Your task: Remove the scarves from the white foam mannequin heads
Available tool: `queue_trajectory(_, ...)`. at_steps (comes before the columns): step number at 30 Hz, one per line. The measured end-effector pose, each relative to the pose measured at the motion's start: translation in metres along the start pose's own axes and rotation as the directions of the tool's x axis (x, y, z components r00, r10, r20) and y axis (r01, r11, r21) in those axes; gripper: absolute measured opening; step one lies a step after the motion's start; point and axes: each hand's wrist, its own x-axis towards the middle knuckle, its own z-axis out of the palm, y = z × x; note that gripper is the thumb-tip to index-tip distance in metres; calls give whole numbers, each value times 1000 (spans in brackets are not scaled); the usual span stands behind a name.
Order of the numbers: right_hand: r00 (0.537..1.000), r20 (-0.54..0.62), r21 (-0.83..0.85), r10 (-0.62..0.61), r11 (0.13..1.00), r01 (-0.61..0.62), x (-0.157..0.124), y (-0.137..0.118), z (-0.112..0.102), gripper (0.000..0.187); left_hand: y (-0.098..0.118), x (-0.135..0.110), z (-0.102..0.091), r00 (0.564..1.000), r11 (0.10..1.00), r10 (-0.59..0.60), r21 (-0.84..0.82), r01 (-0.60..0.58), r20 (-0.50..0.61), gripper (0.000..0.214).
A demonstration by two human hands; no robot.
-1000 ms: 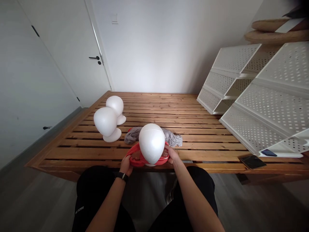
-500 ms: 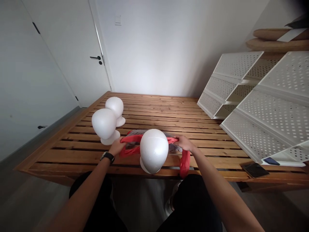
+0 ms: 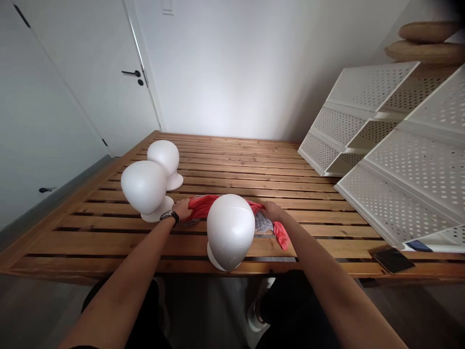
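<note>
1. The slatted wooden bed frame (image 3: 254, 169) fills the middle of the view and carries everything else, running from the near edge at 6 o'clock toward the white wall at 12 o'clock.
2. Two white perforated shelf units (image 3: 407, 160) lean on the frame at 3 o'clock, well apart from the hands.
3. A white door (image 3: 109, 72) with a black handle stands at 10 o'clock, beyond the frame's far left corner.
4. The nearest white foam head (image 3: 230, 231) stands upright at the frame's near edge, at 6 o'clock, between the two forearms.
5. Two more foam heads (image 3: 145, 186) stand at 9 o'clock, one just behind the other, the nearer one just beside the left wrist.
6. The red scarf (image 3: 203, 206) is stretched across the slats just behind the nearest foam head, its right end hanging loose at 4 o'clock from the right hand.
7. A grey cloth (image 3: 262, 223) lies under the scarf, showing just right of the foam head.
8. The left hand (image 3: 181, 210), a watch on its wrist, is closed around the scarf's left end.
9. The right hand (image 3: 272, 211) is closed around the scarf near its right end, fingers curled over the fabric.
10. A dark phone (image 3: 393, 260) lies on the frame's near edge at 4 o'clock.
</note>
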Motion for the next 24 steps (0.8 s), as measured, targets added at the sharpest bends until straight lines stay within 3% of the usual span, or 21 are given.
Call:
queue_trajectory(3,999,-25,-33,24,999,-25,-15,1,6,45,0,-13,11,999,996,2,87,2,-53,78)
queue_trajectory(6,976,-214,-68,30,997,-45,-47,-10,9,66,7,-43,14,949,973,177,192,-129,-260,94)
queue_trajectory(9,865,-499,-49,-52,998,32,-91,-35,27,58,17,-94,29,848,920,388,206,-334,-361,92)
queue_trajectory(10,843,-534,-10,-69,997,75,-106,-46,38,57,21,-113,38,823,897,442,183,-402,-357,91)
queue_trajectory(11,845,-530,50,-69,992,112,-118,-57,49,59,25,-132,49,810,874,485,146,-464,-329,90)
queue_trajectory(13,899,-429,186,-89,965,185,-135,-79,72,68,36,-161,73,800,836,533,26,-548,-273,94)
queue_trajectory(16,949,-264,409,-172,871,272,-137,-108,94,77,56,-178,104,824,808,521,-181,-560,-225,88)
queue_trajectory(19,951,-207,587,-230,748,309,-130,-130,98,65,73,-174,123,888,827,432,-323,-461,-159,65)
queue_trajectory(21,952,-211,646,-222,699,306,-131,-144,96,61,74,-172,132,933,851,336,-385,-359,-126,65)
queue_trajectory(24,946,-244,647,-214,691,323,-142,-169,93,64,57,-181,141,972,867,196,-440,-233,-129,79)
